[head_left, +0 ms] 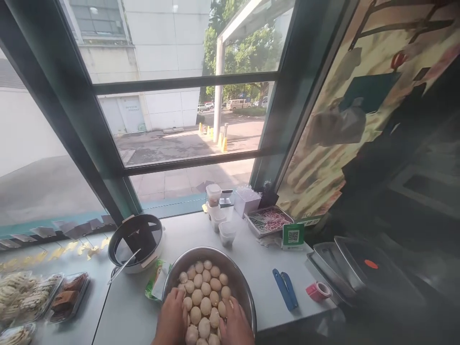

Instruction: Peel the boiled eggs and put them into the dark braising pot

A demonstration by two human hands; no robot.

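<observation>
Many pale, cream-coloured eggs fill a large round metal bowl at the table's front edge. My left hand reaches in along the left inner side, its fingers pointing forward against the eggs there. Across the bowl, my right hand lies over the eggs on the right, with thumb and fingers apart. Neither hand has lifted an egg; some fingertips are hidden among the eggs. Just left of the bowl lies a green and white packet.
A pot of dark liquid with a ladle stands left. Packed pastries lie far left. Behind are plastic tubs and a metal tray. Right are blue-handled tools, a pink tape roll and lidded trays.
</observation>
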